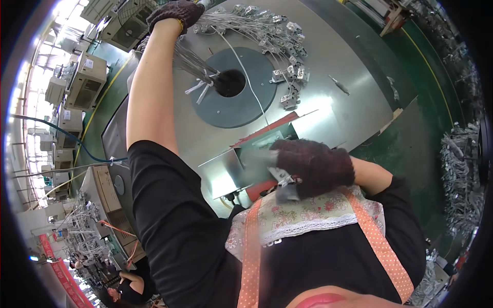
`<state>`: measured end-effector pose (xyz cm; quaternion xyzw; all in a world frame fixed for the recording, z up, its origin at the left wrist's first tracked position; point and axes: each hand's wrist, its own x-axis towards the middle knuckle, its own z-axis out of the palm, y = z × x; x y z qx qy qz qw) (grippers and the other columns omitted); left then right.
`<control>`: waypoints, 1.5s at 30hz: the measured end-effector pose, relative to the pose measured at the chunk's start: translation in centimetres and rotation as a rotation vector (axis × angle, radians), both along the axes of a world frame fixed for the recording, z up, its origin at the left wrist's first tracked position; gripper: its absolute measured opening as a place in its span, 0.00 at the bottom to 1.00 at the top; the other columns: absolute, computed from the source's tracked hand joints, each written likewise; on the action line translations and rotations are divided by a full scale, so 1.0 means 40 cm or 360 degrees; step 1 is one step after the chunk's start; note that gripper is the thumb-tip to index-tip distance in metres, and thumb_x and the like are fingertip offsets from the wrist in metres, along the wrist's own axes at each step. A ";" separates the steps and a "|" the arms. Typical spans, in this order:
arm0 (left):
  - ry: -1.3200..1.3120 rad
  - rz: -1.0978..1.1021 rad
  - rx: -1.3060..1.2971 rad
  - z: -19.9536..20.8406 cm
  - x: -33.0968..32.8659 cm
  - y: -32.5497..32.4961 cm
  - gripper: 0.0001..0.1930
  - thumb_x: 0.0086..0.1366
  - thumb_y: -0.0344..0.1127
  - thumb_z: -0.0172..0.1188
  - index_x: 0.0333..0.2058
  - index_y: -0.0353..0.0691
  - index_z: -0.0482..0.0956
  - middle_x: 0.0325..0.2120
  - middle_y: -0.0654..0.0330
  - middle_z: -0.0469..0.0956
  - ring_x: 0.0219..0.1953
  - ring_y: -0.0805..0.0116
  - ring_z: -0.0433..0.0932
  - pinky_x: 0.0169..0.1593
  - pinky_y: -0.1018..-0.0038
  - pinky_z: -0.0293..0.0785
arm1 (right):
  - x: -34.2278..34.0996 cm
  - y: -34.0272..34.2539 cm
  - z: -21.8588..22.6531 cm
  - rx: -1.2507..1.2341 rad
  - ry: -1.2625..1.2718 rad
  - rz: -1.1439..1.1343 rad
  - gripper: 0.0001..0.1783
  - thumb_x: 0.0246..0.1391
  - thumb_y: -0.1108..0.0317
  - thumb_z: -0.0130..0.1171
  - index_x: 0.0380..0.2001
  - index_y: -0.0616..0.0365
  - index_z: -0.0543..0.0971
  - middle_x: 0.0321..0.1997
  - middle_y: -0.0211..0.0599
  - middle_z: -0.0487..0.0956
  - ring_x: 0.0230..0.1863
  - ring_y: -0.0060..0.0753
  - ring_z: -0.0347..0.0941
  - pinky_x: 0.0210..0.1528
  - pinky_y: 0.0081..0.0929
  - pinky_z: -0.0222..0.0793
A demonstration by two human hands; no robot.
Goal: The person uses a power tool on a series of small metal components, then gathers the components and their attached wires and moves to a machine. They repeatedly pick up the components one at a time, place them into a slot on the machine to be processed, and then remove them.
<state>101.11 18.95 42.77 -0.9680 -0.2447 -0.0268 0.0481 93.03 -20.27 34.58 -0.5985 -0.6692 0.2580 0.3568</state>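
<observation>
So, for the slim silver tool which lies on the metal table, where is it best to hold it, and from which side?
Probably pinch the slim silver tool across its middle, coming from above. It is long and narrow and lies flat on the metal table, with bare surface along both long sides. The right hand is the nearer one.

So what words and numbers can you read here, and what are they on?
Red banner: pale characters, which I won't copy out.
Black shirt: pale print, partly covered, not readable.
White label on a beige machine: too small to read.
</observation>
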 end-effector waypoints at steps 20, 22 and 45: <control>-0.0878 -0.0145 -0.0566 -0.482 -0.569 -0.324 0.16 0.70 0.28 0.51 0.53 0.50 0.80 0.34 0.51 0.84 0.35 0.52 0.85 0.38 0.57 0.77 | 0.030 0.080 -0.063 0.0048 0.2141 0.0115 0.43 0.61 0.57 0.62 0.74 0.60 0.58 0.63 0.53 0.75 0.61 0.43 0.77 0.62 0.43 0.75; -0.0899 0.0240 -0.0988 -0.532 -0.611 -0.328 0.15 0.73 0.31 0.50 0.54 0.51 0.80 0.32 0.51 0.85 0.35 0.54 0.85 0.39 0.59 0.78 | 0.032 0.082 -0.063 0.0006 0.2091 0.0103 0.46 0.55 0.65 0.64 0.75 0.56 0.58 0.63 0.51 0.75 0.59 0.40 0.78 0.61 0.41 0.76; -0.0720 0.0400 -0.0431 -0.535 -0.652 -0.394 0.17 0.71 0.49 0.59 0.52 0.49 0.82 0.44 0.51 0.85 0.43 0.45 0.84 0.46 0.52 0.79 | 0.009 0.072 -0.099 0.0101 0.2088 -0.0108 0.38 0.58 0.66 0.61 0.72 0.51 0.64 0.52 0.28 0.76 0.54 0.23 0.73 0.50 0.27 0.73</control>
